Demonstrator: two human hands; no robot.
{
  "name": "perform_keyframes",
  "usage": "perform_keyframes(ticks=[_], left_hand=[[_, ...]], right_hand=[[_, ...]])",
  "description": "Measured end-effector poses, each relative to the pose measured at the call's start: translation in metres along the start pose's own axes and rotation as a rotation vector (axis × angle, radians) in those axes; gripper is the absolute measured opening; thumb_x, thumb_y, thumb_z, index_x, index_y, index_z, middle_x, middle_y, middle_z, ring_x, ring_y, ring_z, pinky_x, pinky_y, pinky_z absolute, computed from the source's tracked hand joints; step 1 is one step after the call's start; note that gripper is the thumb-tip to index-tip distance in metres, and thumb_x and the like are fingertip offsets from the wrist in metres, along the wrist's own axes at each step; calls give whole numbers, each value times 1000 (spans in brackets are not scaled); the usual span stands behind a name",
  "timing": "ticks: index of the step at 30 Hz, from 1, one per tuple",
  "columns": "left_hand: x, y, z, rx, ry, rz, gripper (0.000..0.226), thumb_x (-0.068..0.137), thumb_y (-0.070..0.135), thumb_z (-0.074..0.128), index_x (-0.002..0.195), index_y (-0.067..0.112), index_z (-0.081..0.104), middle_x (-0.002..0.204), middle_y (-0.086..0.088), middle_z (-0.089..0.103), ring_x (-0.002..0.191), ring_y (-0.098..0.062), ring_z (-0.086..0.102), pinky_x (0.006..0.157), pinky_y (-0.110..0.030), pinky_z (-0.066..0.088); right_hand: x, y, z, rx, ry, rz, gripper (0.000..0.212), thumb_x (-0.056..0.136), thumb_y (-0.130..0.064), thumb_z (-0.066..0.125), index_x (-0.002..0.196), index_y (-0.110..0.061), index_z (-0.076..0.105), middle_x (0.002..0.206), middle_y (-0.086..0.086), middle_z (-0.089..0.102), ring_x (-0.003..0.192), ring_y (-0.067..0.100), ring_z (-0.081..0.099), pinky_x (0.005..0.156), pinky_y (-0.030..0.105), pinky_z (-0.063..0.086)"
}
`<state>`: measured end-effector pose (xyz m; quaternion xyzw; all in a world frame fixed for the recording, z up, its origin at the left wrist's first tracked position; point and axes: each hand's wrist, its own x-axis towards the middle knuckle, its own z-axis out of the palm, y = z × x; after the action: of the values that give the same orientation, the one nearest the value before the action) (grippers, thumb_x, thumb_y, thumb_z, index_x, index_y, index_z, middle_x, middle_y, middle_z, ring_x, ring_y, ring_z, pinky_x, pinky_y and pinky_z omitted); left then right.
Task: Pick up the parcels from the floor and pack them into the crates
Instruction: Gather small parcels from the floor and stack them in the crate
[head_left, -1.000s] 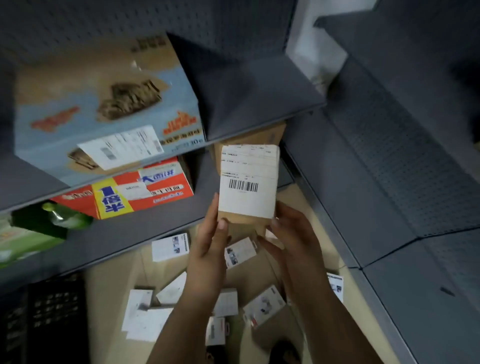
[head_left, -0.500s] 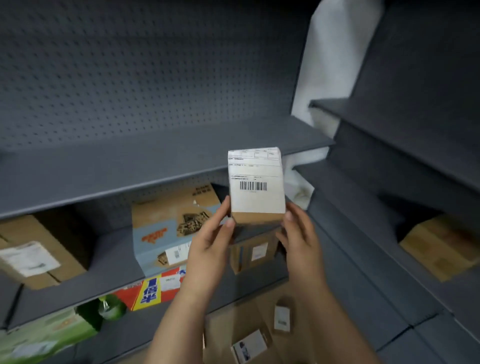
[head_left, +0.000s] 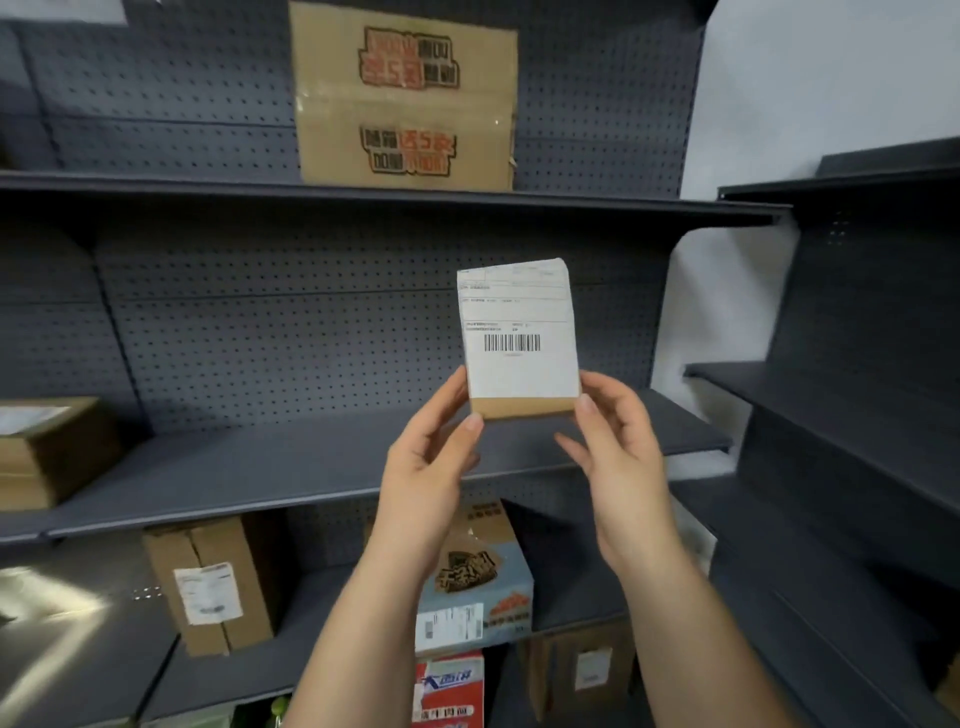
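Observation:
I hold a small brown cardboard parcel (head_left: 519, 338) upright in front of the grey shelving; a white shipping label with a barcode covers most of its face. My left hand (head_left: 434, 462) pinches its lower left corner with thumb and fingers. My right hand (head_left: 610, 441) grips its lower right corner. The parcel is raised at the height of the middle shelf (head_left: 291, 467), in the air and clear of it. No crate and no floor parcels are in view.
A large brown printed box (head_left: 405, 93) stands on the top shelf. A brown box (head_left: 52, 447) sits at the left of the middle shelf. Lower shelves carry a taped carton (head_left: 213, 582), a blue-and-tan box (head_left: 478, 582) and a red box (head_left: 449, 691). A second dark shelf unit (head_left: 857, 415) stands to the right.
Both hands have lifted the parcel from over the floor up to middle-shelf height. My view has tilted upward, so the floor parcels have left the frame and the top shelf has come in.

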<state>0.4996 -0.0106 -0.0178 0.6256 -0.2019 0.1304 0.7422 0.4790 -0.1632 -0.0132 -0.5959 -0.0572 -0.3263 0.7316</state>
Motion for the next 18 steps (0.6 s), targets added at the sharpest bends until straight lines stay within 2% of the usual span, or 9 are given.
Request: perform_keyframes(ticks=[6, 10, 15, 18], left_hand=[[-9, 35, -12, 87, 156, 69, 43, 102, 20, 56, 142, 36, 55, 133, 26, 62, 122, 2, 59, 101, -40, 54], [-29, 57, -18, 139, 256, 75, 41, 102, 18, 57, 137, 38, 58, 131, 22, 65, 121, 0, 60, 101, -39, 53], [-72, 81, -29, 218, 402, 57, 43, 98, 9, 61, 136, 29, 60, 127, 16, 69, 120, -4, 63, 102, -38, 53], [-111, 91, -36, 288, 513, 18, 43, 97, 9, 62, 135, 29, 62, 124, 15, 71, 115, -7, 66, 100, -39, 54]], right_hand=[[5, -18, 17, 66, -207, 23, 22, 99, -16, 57, 112, -32, 63, 104, -24, 70, 106, -2, 64, 103, 39, 51], [4, -29, 22, 109, -342, 39, 22, 98, -14, 59, 113, -30, 63, 109, -18, 71, 109, 2, 64, 101, 36, 52], [-14, -30, 27, 189, -501, 94, 24, 95, -13, 60, 112, -29, 64, 110, -16, 71, 111, 5, 64, 98, 33, 53], [-36, -26, 35, 230, -610, 165, 23, 94, -10, 62, 112, -25, 64, 110, -14, 72, 109, 6, 66, 95, 33, 54]])
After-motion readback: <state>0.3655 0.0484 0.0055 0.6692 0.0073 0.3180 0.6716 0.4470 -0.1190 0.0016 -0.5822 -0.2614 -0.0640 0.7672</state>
